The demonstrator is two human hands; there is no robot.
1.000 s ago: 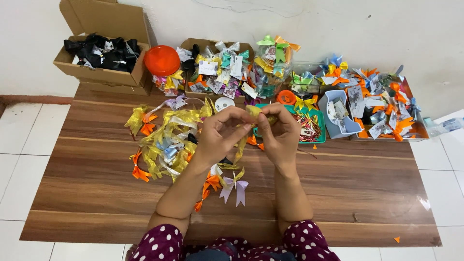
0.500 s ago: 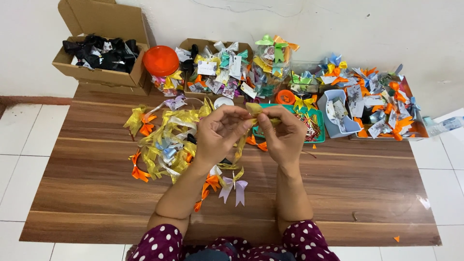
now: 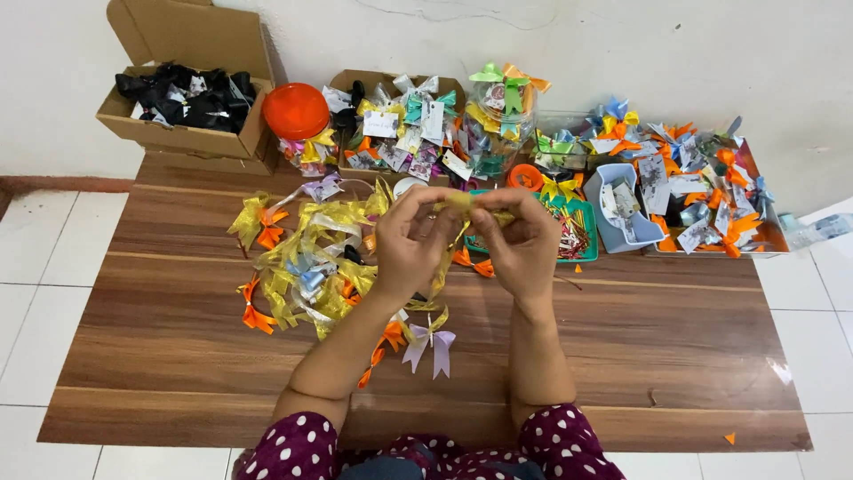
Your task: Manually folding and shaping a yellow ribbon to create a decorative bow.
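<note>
Above the middle of the wooden table (image 3: 675, 356), my left hand (image 3: 410, 242) and my right hand (image 3: 524, 242) meet. Both pinch a yellow ribbon (image 3: 462, 204) between their fingertips, and a loose tail of it hangs down between the wrists. A pile of finished yellow, orange and silver ribbon bows (image 3: 306, 267) lies just left of my left hand. A lilac bow (image 3: 429, 343) rests on the table below my hands.
Along the far edge stand a cardboard box of black bows (image 3: 182, 98), an orange lid (image 3: 296, 110), a box of tagged bows (image 3: 400, 124), a green tray (image 3: 573, 236), a grey-blue bin (image 3: 622, 206) and a tray of mixed bows (image 3: 711, 191). A white tiled floor surrounds the table.
My hands have stayed together at the same spot, the fingers shifting slightly on the yellow ribbon. Nothing else has moved.
</note>
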